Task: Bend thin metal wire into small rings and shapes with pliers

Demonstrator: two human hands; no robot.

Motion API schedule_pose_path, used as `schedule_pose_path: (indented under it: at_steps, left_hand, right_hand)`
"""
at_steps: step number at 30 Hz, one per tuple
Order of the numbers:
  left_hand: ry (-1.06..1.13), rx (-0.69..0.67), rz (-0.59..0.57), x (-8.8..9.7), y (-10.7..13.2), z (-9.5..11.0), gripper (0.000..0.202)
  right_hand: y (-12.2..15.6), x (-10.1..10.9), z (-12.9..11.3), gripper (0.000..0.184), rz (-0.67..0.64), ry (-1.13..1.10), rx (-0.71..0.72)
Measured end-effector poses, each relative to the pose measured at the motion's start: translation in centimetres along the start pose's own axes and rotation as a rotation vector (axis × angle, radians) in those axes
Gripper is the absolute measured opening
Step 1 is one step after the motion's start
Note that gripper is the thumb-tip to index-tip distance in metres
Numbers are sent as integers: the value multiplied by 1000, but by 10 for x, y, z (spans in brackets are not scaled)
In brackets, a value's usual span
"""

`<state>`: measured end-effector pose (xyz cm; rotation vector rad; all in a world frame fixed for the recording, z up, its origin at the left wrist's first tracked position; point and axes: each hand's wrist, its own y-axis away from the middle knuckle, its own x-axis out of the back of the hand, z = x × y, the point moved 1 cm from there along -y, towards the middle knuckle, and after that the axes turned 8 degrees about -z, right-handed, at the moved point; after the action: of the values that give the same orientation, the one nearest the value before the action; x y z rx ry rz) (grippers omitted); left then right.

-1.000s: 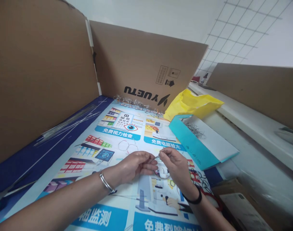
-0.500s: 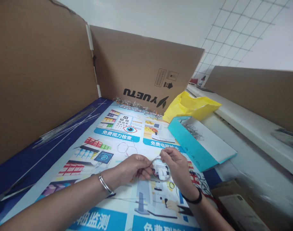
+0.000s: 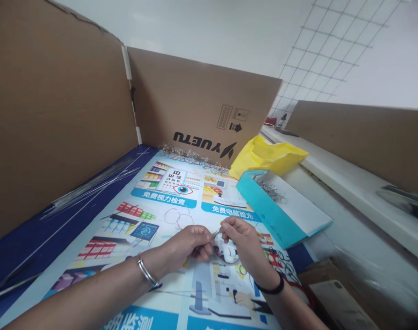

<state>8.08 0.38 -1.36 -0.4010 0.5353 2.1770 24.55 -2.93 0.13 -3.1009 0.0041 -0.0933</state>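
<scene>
Ring (image 3: 225, 262) sits left of box (image 3: 279, 217), nearer the wearer; left hand (image 3: 191, 244) pinches its upper-left edge, right hand (image 3: 243, 244) pinches its top; looks thin wire, so probably light, springy, easily bent, best gripped by the rim

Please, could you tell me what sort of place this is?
Probably a makeshift handicraft workspace: upright brown cardboard panels stand along a dark-blue table, thin silvery strands lie on it, and an open turquoise-and-white box holds tangled grey wire-like pieces.
</scene>
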Motion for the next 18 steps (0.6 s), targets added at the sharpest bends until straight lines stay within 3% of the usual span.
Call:
schedule_pose_path:
  at_steps: [7,13,18]
  left_hand:
    - [-88,-64,-28,0,0,-1,29]
    - [-186,-40,-33,0,-2,0,38]
    - [-173,-59,-30,-4,0,5,32]
  right_hand:
    - [2,0,-4,25,-23,25,23]
    - [5,-2,-7,25,8,45,38]
    - [4,-3,-5,25,-14,33,33]
